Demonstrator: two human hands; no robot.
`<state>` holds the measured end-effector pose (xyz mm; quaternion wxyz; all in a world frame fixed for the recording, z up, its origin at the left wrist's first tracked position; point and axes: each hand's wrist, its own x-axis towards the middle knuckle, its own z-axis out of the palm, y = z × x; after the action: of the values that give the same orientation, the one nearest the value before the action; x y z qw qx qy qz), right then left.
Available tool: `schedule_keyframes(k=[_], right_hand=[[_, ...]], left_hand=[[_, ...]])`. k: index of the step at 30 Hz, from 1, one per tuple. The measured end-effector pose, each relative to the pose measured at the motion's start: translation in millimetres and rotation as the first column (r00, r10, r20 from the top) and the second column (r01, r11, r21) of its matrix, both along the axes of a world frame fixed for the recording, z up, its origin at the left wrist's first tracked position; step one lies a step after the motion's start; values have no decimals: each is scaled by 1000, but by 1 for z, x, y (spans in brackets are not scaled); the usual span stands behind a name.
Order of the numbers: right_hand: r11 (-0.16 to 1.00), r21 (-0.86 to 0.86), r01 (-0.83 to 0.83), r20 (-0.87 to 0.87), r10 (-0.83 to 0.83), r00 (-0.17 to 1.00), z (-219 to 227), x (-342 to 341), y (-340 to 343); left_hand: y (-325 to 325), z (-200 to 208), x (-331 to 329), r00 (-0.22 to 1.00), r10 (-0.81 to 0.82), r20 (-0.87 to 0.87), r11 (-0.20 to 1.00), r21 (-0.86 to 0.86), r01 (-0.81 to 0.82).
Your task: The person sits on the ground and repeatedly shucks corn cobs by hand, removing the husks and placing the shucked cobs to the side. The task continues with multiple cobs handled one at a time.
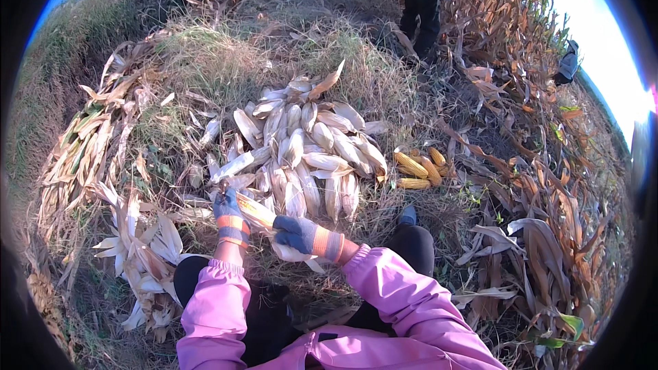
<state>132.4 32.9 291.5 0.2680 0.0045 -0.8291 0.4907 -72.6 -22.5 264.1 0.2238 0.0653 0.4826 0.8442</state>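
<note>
firstly, a blue-gloved, orange-cuffed right hand (303, 233) and matching left hand (231, 216), each closed around a partly husked yellow corn ear (256, 212), held between them; loose pale husks (145, 260), at left; a heap of dry-husked corn ears (296, 147); bare yellow cobs (411, 164), right of the heap; well beyond, a dark-trousered standing person (419, 17).

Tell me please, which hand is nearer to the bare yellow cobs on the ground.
The right hand. It is left of the bare yellow cobs and lower in the picture; the left hand is farther left.
</note>
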Motion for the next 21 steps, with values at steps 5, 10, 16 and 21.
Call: schedule_keyframes(k=[5,10,16,21], right_hand=[[958,-235,-166,369,246,896,15,19,13],[922,-281,-266,363,359,860,35,25,20],[919,-321,-229,390,348,852,22,26,21],[980,-171,-102,435,168,885,14,35,17]], left_hand=[[-8,7,-21,992,28,126,989,-144,-10],[-25,-16,-55,996,-13,93,950,-308,41],[-15,9,-34,990,-1,141,947,-319,46],[-7,33,-4,988,-22,153,947,-313,69]])
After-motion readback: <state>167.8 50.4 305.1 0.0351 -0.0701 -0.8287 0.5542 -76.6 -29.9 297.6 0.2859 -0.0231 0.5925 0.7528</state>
